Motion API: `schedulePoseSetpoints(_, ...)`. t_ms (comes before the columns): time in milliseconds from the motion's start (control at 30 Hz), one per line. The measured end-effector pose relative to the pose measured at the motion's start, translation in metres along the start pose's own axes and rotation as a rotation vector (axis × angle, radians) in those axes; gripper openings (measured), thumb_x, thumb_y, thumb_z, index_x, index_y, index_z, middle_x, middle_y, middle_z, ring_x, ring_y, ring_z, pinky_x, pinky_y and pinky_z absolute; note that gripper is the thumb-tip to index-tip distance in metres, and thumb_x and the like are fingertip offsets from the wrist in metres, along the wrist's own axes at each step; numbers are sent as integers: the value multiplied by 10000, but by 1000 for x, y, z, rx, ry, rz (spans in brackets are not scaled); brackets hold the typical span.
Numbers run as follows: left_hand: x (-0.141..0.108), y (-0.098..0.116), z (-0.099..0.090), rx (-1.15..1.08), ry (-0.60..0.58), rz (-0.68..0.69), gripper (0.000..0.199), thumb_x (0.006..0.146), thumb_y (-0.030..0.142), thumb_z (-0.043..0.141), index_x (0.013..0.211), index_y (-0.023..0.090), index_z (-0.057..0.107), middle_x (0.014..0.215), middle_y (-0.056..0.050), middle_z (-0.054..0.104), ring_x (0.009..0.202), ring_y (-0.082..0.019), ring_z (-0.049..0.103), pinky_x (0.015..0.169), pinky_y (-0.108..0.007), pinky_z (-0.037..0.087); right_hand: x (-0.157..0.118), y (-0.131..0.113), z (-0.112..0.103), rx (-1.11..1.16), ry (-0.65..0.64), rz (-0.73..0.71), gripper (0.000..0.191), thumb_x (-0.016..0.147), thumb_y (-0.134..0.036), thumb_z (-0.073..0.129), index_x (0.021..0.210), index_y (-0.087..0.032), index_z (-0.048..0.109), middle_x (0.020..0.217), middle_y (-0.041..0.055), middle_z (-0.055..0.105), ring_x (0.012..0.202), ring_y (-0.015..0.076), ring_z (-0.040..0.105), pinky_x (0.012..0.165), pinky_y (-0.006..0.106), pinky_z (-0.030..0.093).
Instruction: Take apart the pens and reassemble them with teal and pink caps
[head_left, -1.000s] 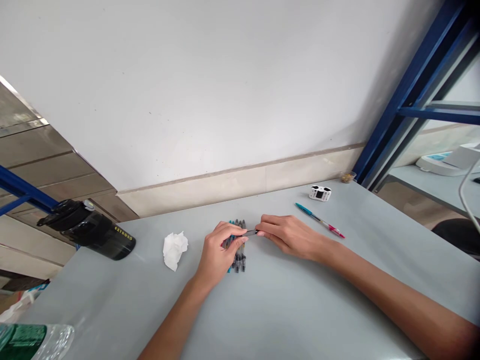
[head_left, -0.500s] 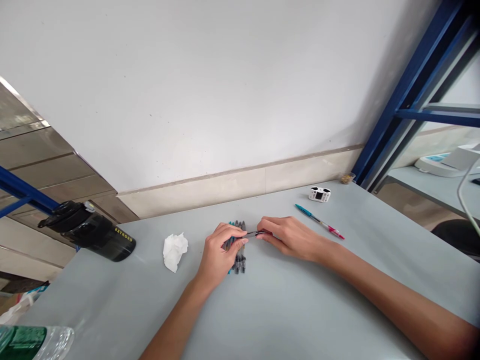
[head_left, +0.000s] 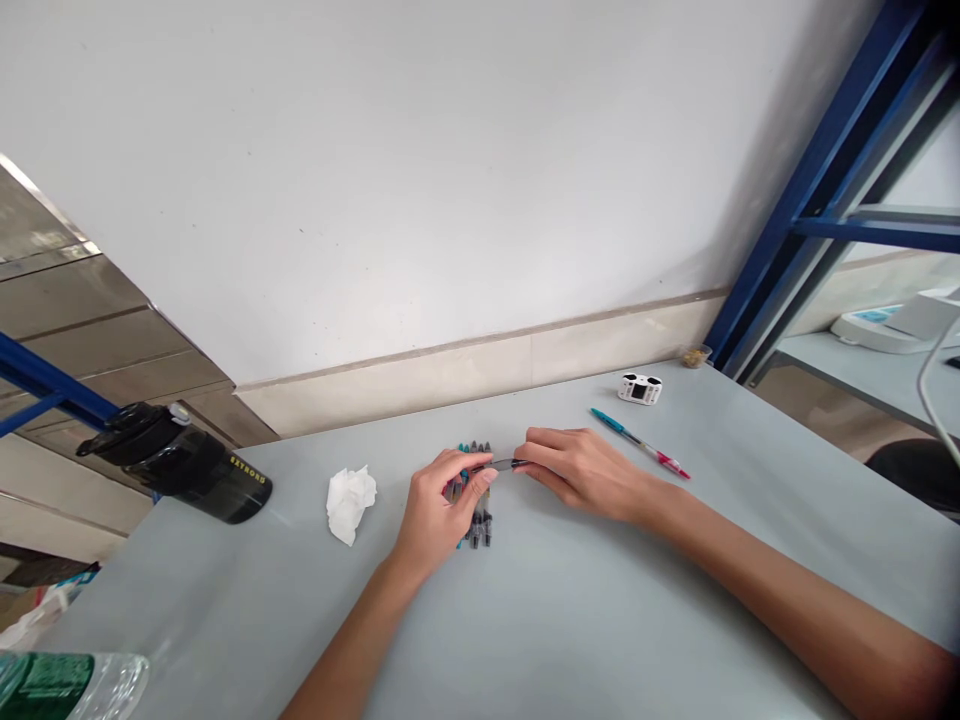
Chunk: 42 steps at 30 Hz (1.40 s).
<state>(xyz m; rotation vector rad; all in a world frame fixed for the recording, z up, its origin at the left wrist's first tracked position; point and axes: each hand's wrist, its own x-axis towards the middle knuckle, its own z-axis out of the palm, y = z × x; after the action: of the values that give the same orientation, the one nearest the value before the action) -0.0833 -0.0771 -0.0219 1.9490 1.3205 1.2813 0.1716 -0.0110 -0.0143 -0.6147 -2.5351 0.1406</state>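
Note:
My left hand (head_left: 442, 500) and my right hand (head_left: 574, 468) face each other over the grey table, both closed in a pinch. A dark, slender pen (head_left: 504, 464) runs between them, one end in each hand's fingertips. The stretch between the fingers looks thin; whether its parts are separated I cannot tell. Beneath my left hand lie several pens (head_left: 481, 530) side by side, black and teal, partly covered by the fingers. Beyond my right hand rests a single pen (head_left: 637, 442) with a teal end and a red end.
Left of my hands is a crumpled white tissue (head_left: 351, 505). A black bottle (head_left: 187, 465) and a clear bottle with a green label (head_left: 56, 685) are at the left. At the back right are a white device (head_left: 640, 389) and a small clear container (head_left: 695, 356).
The visible stretch of pen between my hands looks thinner and lighter than before. My right fingers have shifted very slightly; the objects on the table stay where they were.

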Motion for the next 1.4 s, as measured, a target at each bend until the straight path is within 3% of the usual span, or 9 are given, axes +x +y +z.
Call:
schedulePoseSetpoints(133,1,-3,1,-42,4,67,189,1047,337,708,1133,271,863,918,-63,792,845,-204,710,765,-325,568,-1,2,1,7,-6,-11,322,1193,-355,371,1114,-221,652,898,32,599,679,164,504,649,326,341)
schedulePoseSetpoints(300,2,-1,1,-68,41,155,152,1022,274,743,1103,292,870,959,-68,803,895,-219,714,758,-337,573,-1,-1,2,78,-50,28,364,1199,-384,352,1044,-218,635,842,11,598,616,149,462,625,323,330)
schedulePoseSetpoints(500,1,-1,0,-46,9,29,210,1032,322,734,1200,269,848,976,-62,794,867,-195,718,797,-322,576,-1,-1,2,24,-18,36,331,1197,-378,359,1150,-214,643,931,36,621,651,152,495,627,317,318)
schedulePoseSetpoints(600,1,-4,1,-62,3,87,187,1040,292,722,1157,283,867,912,-53,783,836,-192,699,747,-314,556,-1,0,1,55,-33,31,340,1197,-386,366,1105,-214,644,904,28,628,655,155,506,640,320,325)
schedulePoseSetpoints(733,1,-4,1,-73,38,151,182,1019,252,747,1150,294,865,1001,-64,797,912,-205,711,761,-316,566,-1,-2,1,100,-65,49,373,1201,-397,354,1062,-213,647,845,11,633,607,148,483,622,325,314)
schedulePoseSetpoints(900,1,-3,1,-55,11,28,219,1022,324,755,1214,278,848,992,-61,788,881,-194,714,796,-319,576,-1,0,1,66,-8,33,336,1199,-379,363,1181,-218,657,928,36,658,672,157,535,643,323,335)
schedulePoseSetpoints(1167,1,-6,1,-58,33,168,197,1034,268,727,1165,312,868,984,-68,793,895,-210,711,740,-326,574,-3,0,2,143,-91,76,373,1197,-406,367,1033,-222,646,819,4,626,608,152,480,624,325,323)
schedulePoseSetpoints(1267,1,-3,1,-43,40,92,212,1010,302,765,1203,294,852,1013,-70,790,908,-211,720,788,-332,583,-2,-2,0,140,-54,73,339,1195,-399,377,1128,-219,656,909,28,659,647,155,516,634,323,335)
schedulePoseSetpoints(1400,0,-5,1,-58,-29,28,219,1038,319,727,1209,274,856,891,-51,759,794,-180,682,717,-307,549,0,-1,-2,127,-15,51,327,1188,-398,397,1152,-221,669,937,44,673,683,167,548,657,325,333)
